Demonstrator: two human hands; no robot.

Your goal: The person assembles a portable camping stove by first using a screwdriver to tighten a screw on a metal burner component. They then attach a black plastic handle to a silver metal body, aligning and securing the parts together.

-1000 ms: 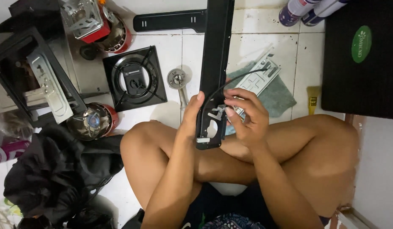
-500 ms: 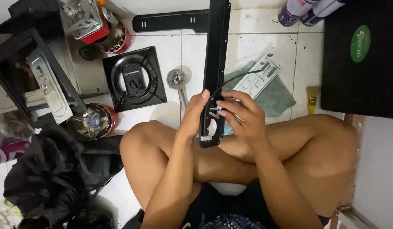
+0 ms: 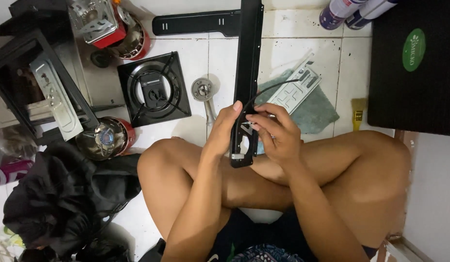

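Both hands meet at the lower end of a long black metal bar (image 3: 247, 63), which runs from my lap straight up and away over the tiled floor (image 3: 205, 58). My left hand (image 3: 224, 128) wraps the bar's left edge, thumb pointing up along it, fingers closed around the metal. My right hand (image 3: 276, 133) sits against the bar's right edge, fingertips pinched narrow on a small part there; I cannot tell what that part is. A thin black wire (image 3: 273, 87) arcs up and right from the pinch point. The bar's bottom end rests just above my crossed legs.

Just right of the grip, a perforated silver plate (image 3: 295, 90) lies on a grey-green cloth (image 3: 317, 114). Left of the grip, near it, lies a small round burner fitting (image 3: 202, 90), and farther left a square black burner frame (image 3: 154, 90). Above the grip, a second flat black bar (image 3: 196, 23) lies crosswise.
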